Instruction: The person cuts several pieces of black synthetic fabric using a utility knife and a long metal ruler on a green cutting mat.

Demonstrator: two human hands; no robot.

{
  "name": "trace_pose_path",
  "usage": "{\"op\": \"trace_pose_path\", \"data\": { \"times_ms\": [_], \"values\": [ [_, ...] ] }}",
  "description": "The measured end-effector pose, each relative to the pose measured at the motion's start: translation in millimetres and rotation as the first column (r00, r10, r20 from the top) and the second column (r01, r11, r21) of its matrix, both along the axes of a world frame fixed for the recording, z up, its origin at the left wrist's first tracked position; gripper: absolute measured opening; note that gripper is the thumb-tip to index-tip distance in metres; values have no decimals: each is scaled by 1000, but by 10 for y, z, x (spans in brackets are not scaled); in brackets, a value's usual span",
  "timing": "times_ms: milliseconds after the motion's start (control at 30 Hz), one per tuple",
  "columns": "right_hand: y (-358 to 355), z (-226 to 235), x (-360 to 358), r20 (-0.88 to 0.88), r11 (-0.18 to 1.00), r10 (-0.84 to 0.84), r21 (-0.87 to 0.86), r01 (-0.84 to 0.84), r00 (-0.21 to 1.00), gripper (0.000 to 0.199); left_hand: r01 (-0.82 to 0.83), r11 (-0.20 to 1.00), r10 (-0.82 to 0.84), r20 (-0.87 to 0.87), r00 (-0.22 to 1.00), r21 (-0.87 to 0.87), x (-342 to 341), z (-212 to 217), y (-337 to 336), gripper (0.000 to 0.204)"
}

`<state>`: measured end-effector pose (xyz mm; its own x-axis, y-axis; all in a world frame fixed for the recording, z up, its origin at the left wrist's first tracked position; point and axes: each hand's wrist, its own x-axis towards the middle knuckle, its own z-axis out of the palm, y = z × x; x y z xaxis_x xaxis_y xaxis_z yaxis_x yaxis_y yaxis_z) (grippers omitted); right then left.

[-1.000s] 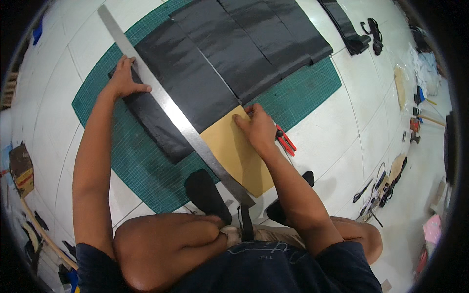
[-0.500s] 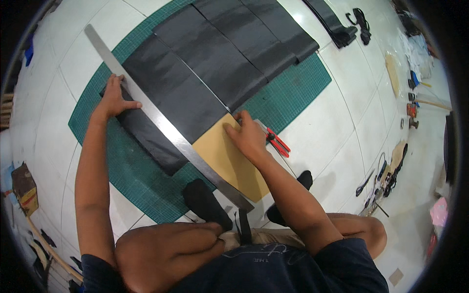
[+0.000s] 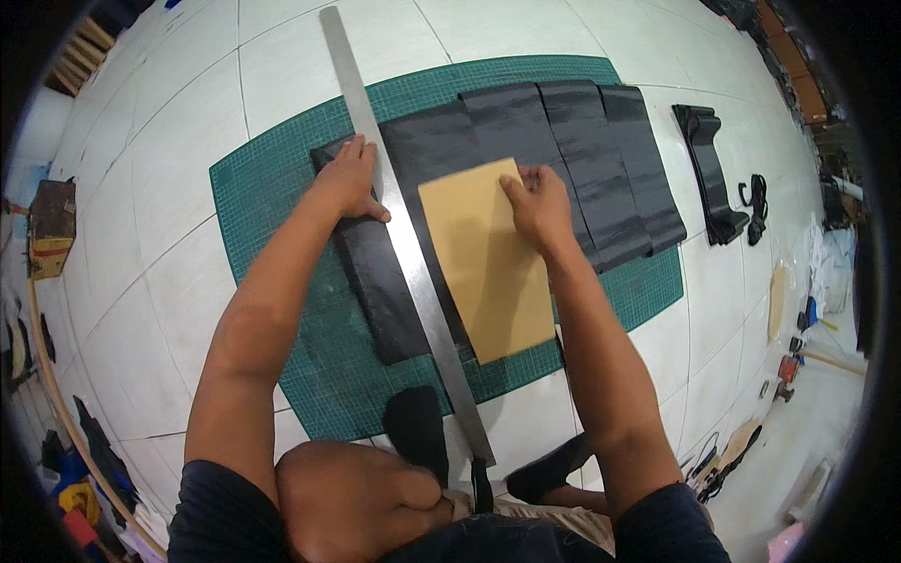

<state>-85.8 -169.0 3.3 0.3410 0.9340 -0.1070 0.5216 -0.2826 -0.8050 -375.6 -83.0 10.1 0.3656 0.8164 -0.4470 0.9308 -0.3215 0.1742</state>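
A long metal ruler lies slantwise across folded black sheet material on a green cutting mat. My left hand presses on the ruler's left edge, thumb spread away from the fingers, with a black flap beneath and beside it. My right hand pinches the upper right edge of a tan rectangular card, thumb on top and fingers partly hidden behind it. The card is over the black material, just right of the ruler.
A folded black strip and a coiled black cord lie on the white tiled floor at right. My socked foot is by the ruler's near end. A wooden box and a long pole stand at far left.
The view has turned. My right hand has moved the tan card away from the near end and over the black material. My left hand stays on the ruler. The red-handled tool is no longer visible.
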Motion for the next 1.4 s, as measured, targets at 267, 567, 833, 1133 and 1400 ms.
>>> {"op": "trace_pose_path", "data": {
  "times_ms": [267, 567, 833, 1133, 1400],
  "values": [
    [879, -8, -520, 65, 977, 3, -211, 11, 998, 39, -43, 999, 47, 189, 981, -28, -178, -99, -71, 125],
    [907, -74, -624, 212, 983, 54, -185, -14, 976, 42, -45, 999, 47, 215, 975, -13, -187, -119, -63, 125],
    [917, -30, -658, 173, 951, 63, -310, -6, 983, 46, -80, 996, 87, 181, 980, -44, -173, -22, -73, 127],
    [870, -57, -480, 154, 992, 35, -128, -16, 987, 38, -51, 998, 54, 217, 975, -23, -100, -75, -75, 127],
    [-550, 1072, 1616, -304, 941, -306, 44, 334, 902, 40, -31, 999, 32, 97, 995, -9, -131, -112, -74, 128]
  ]
}}
